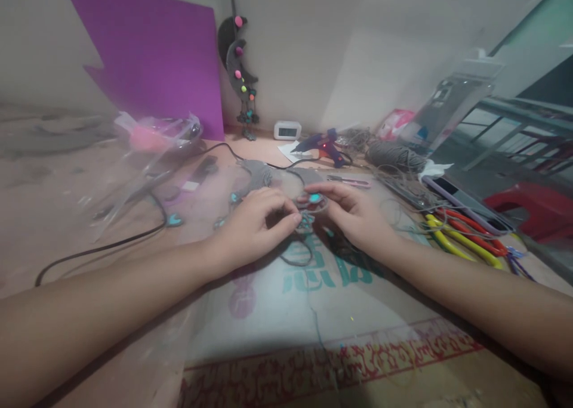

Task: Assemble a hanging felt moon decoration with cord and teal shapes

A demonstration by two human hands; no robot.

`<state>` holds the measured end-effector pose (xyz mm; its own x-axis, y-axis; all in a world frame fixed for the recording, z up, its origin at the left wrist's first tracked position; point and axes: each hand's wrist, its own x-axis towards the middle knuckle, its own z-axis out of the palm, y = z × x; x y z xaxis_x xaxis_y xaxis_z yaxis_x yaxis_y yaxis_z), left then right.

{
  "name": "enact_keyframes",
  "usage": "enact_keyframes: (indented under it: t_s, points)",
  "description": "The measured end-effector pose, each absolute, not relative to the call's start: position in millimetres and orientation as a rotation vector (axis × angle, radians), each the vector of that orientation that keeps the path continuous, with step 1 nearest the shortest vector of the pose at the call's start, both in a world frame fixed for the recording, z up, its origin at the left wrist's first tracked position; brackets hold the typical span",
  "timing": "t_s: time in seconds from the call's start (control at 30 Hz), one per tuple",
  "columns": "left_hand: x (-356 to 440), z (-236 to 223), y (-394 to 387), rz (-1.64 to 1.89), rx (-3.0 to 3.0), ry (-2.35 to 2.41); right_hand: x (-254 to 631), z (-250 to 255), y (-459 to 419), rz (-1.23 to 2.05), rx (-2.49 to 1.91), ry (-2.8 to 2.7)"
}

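My left hand [264, 222] is closed in a pinch, thumb against forefinger, on a thin grey cord [308, 257] that loops down over the sheet. Facing it, my right hand [353, 217] curls its fingers and thumb round the same cord beside a bright turquoise round piece [316, 198]. Small turquoise-and-grey pieces [307, 220] hang just below the fingertips; their exact shape is blurred. Behind my left hand lies a grey felt crescent [257, 174] with turquoise bits at its edge, partly covered by the hand.
At the back are a glue gun [320, 147] with a lit red light, a small digital clock [287, 130] and a grey cord spool [394, 157]. Yellow-handled [447, 238] and red-handled tools and a phone [468, 205] lie right. A moon hanging [239, 62] is on the wall; plastic bags [152, 145] left.
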<state>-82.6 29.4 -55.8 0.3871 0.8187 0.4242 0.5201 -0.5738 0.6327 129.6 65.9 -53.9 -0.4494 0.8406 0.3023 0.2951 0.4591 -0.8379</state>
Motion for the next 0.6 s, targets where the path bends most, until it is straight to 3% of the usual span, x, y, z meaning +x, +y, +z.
enact_keyframes:
  t_s: [0.3, 0.6]
  points:
    - [-86.0, -58.1, 31.2, 1.122, 2.235, 1.250, 129.9, -57.5, 71.1, 0.940, -0.904, -1.943]
    - [-86.2, -58.9, 28.5, 1.159, 2.358, 1.197, 129.2, -54.3, 68.6, 0.649, -0.704, -2.235]
